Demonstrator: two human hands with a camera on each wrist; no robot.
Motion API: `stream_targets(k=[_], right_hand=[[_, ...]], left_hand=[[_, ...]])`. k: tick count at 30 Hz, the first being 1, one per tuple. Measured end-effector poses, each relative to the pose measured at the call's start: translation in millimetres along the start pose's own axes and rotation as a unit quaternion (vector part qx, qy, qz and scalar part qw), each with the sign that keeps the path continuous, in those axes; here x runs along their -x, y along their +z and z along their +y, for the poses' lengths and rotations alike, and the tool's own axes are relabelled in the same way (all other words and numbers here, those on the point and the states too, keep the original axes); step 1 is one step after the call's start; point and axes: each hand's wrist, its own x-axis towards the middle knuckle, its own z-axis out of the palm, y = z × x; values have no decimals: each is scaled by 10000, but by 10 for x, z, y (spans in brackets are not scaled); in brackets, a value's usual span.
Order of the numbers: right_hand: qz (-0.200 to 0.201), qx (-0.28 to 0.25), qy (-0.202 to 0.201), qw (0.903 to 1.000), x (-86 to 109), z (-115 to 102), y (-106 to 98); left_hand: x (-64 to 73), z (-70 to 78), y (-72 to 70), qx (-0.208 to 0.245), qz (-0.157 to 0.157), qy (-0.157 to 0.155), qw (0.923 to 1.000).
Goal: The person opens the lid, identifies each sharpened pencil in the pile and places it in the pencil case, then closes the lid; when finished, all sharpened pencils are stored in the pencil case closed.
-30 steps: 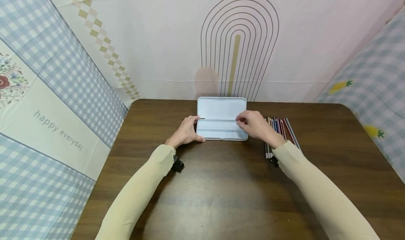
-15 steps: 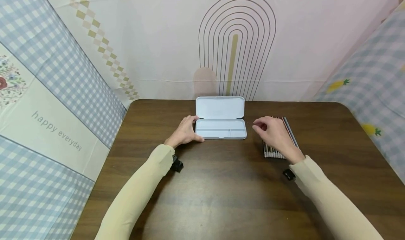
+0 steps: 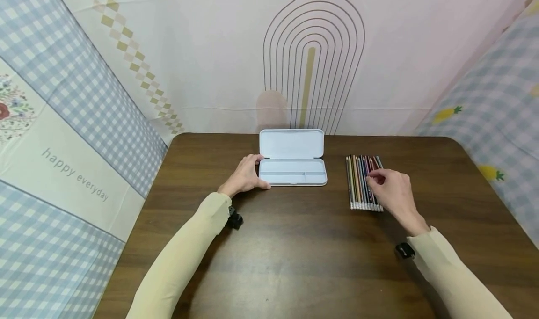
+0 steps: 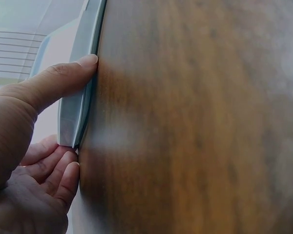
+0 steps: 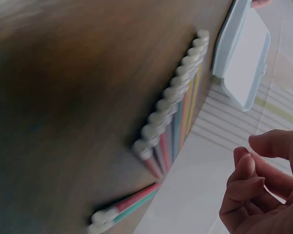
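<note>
Several slim coloured pencils with white ends (image 3: pixel 359 183) lie side by side on a brown wood-grain table (image 3: pixel 294 244) in the head view, likely so each is easy to pick out. The right hand (image 3: pixel 393 190) hovers over their right side, fingers loosely curled, with nothing visible in its grasp. To their left sits a pale blue, rectangular, hard-shelled case (image 3: pixel 280 165), its lid (image 3: pixel 291 143) raised and its divided tray (image 3: pixel 316 165) facing up; the left hand (image 3: pixel 244 174) grips its left end, probably to steady it. The left wrist view shows the thumb against the case's front wall and fingers at its end, which should check sliding. The right wrist view shows two pencils, red and green (image 5: pixel 134 202), angled apart from the row.
</note>
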Motion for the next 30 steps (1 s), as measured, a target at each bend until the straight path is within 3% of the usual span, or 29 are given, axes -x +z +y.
stream_targets(k=[7,20,23,30], right_hand=[[-659,293,405,9966,78,159,-58],[-1072,461,592,9914,67,341,-55],[-1084,483,547,9914,69,369,-41],[-1081,553,593,9908,85,417,-29]], left_hand=[[6,-7,-14,19,2,-37,10000],[-97,-121,37,-137,69,6,9999],[-68,-92,27,-86,73,52,9999],[83,132,-75,-57,-38,-3,10000]])
